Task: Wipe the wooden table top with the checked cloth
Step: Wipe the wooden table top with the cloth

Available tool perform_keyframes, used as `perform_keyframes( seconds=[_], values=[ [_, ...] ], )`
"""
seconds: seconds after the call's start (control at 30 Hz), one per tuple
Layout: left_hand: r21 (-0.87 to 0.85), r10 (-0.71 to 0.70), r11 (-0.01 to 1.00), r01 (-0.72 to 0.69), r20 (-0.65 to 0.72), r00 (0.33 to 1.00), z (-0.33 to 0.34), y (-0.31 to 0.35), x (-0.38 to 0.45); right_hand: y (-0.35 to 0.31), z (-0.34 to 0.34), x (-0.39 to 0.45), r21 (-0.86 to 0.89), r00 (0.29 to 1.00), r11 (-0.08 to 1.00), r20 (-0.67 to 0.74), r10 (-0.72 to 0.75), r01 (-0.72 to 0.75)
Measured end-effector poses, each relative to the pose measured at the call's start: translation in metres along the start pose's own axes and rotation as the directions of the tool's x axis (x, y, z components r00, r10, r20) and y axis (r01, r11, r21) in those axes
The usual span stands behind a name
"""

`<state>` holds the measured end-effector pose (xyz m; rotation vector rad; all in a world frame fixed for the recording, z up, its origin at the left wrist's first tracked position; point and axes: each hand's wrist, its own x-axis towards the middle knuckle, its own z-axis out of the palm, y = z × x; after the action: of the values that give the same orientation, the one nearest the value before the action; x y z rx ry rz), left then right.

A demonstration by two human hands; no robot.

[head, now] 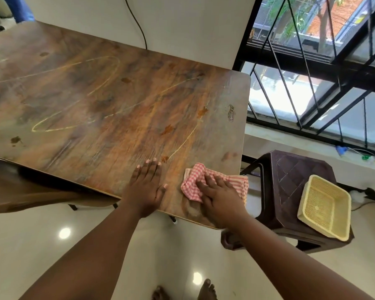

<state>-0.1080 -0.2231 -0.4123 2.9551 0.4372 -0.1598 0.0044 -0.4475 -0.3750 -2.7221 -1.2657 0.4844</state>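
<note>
The cloth (pixel 194 177), crumpled, lies at the near right corner of the table (pixel 95 94), one end over the right edge. Light and limp, it would likely bunch unless pinned flat at its middle. The right hand (pixel 221 198) presses it there, fingers straight and slightly spread. The left hand (pixel 146 187) lies flat on bare wood just left, fingers together. A stool (pixel 290 180) with a basket (pixel 325 206) stands right.

I lose much of the checked cloth (pixel 192 181) under the right hand (pixel 222 200) — the wooden table top (pixel 95 94) runs off the left edge, grain blurred.
</note>
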Motion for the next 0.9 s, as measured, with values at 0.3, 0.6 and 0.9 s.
perform_keyframes(
  seconds=[0.3,0.6,0.9],
  values=[
    [-0.067,0.01,0.998,-0.012,-0.028,1.0,-0.002,-0.001,0.001,-0.012,0.011,-0.054,-0.034,0.97,0.97,-0.011,-0.241,0.241],
    [-0.059,0.025,0.998,-0.027,-0.033,0.999,-0.005,0.0,-0.001,0.04,-0.002,-0.033,0.016,0.995,0.998,-0.075,0.061,-0.06],
    [-0.068,0.037,0.997,-0.038,-0.02,0.999,-0.004,-0.002,0.001,-0.024,0.015,-0.025,-0.007,0.995,0.995,-0.012,-0.096,0.096]
  ],
)
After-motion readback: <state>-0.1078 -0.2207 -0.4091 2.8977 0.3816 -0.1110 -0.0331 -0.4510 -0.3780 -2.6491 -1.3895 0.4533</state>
